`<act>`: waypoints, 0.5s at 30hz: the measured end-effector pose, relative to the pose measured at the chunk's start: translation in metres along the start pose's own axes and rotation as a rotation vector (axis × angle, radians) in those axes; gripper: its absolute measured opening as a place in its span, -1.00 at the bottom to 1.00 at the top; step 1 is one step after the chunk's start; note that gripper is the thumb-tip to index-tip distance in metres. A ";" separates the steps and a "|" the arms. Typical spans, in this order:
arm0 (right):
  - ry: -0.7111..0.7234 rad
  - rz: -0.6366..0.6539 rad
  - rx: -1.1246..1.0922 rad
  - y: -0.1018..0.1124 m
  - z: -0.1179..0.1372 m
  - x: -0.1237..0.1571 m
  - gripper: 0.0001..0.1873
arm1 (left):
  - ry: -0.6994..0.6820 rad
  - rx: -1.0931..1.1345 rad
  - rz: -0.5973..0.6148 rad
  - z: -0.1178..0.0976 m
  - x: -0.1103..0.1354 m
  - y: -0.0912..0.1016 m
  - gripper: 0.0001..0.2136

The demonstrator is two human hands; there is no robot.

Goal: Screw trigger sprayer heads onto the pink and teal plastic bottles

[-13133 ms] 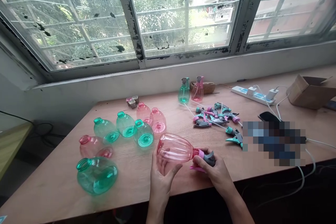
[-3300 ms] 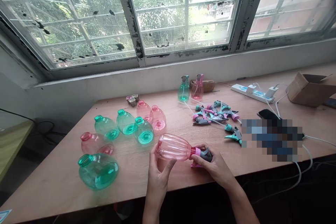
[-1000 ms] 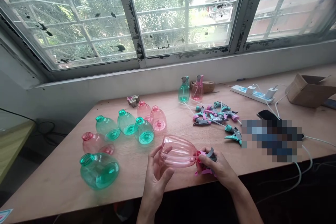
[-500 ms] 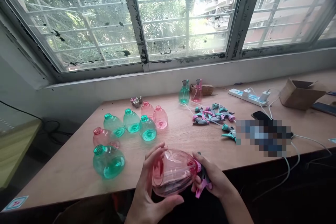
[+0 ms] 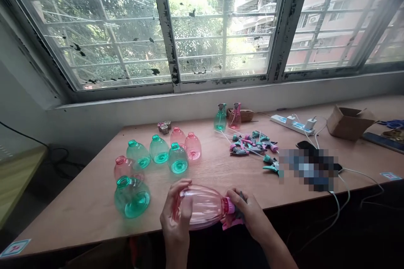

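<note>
Left hand [image 5: 176, 214] cupping the pink bottle [image 5: 205, 207], right hand [image 5: 251, 216] pinching its spray head [image 5: 230, 206], two topped bottles [image 5: 220, 122] at twelve o'clock look done while seven open bottles [image 5: 178, 163] at ten seemingly remain

workrm, prob. — table [image 5: 75, 201] w/ bottles [image 5: 178, 162], spray heads [image 5: 239, 151]

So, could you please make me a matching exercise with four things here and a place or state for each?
1. left hand
2. right hand
3. power strip
4. loose spray heads

A. in a pink and teal heap
B. around the base end of the pink bottle
C. white, with plugs in it
D. at the held bottle's sprayer

Pairs: 1-B, 2-D, 3-C, 4-A
</note>
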State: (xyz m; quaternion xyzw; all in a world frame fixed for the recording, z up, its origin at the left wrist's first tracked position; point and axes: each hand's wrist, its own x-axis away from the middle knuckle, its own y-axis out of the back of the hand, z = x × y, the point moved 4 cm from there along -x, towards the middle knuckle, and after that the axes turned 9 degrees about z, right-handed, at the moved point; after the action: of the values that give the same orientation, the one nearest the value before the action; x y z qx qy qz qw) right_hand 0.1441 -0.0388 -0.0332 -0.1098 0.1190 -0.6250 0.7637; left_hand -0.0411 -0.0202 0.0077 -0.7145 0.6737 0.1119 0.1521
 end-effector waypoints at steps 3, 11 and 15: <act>-0.034 0.069 -0.199 -0.012 -0.016 -0.004 -0.55 | -0.242 -0.131 0.040 -0.022 0.010 0.002 -0.86; 0.032 0.217 -0.448 -0.020 -0.028 -0.005 -0.38 | -0.287 0.029 -0.105 -0.032 0.013 0.018 -0.88; 0.154 0.043 -0.358 -0.006 -0.003 0.005 -0.45 | -0.038 0.468 -0.339 -0.003 0.003 0.007 -0.77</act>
State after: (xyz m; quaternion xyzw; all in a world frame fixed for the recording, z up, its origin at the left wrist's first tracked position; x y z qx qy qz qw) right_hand 0.1380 -0.0445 -0.0341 -0.1934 0.2885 -0.5840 0.7337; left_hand -0.0480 -0.0248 0.0091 -0.7600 0.5494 -0.0601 0.3421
